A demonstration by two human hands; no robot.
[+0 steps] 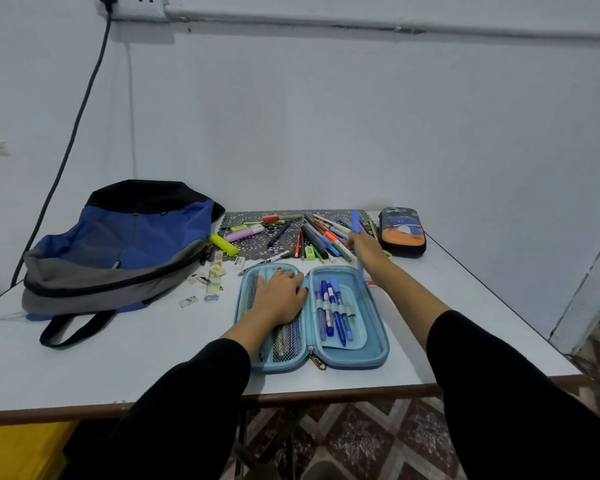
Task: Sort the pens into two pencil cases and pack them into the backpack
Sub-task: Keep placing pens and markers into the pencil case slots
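1. Two hands at work: the left hand (pixel 279 299) lies flat, fingers straight and spread, on the mesh half of the open light-blue pencil case (pixel 378 355). It probably pins the case so it doesn't slide or fold shut.
2. The right hand (pixel 364 245) reaches over the case to the pen pile (pixel 321 239). Its fingers look curled round the lower end of a blue pen (pixel 355 220) that sticks up from the hand. The grip is motion-blurred, so the exact pinch is unclear.
3. Several blue pens (pixel 333 306) already sit under the elastic loops in the right half of the case, so the sort seems to go by colour and the held pen likely belongs there.
4. The mesh pocket (pixel 286 341) shows a few items inside, partly under the left hand.
5. The pile is loose on a patterned mat (pixel 257 242) just beyond the open case, within easy reach. Highlighters (pixel 246 232) lie at its left end.
6. The dark pencil case (pixel 401 233) is zipped and sits at the far right, just beside the pile, not yet in use.
7. The backpack (pixel 125 244) lies slumped at the left of the table (pixel 118 368), well apart from both cases, and packing hasn't begun.
8. Sorting is at an early-to-middle stage, with most pens unsorted.
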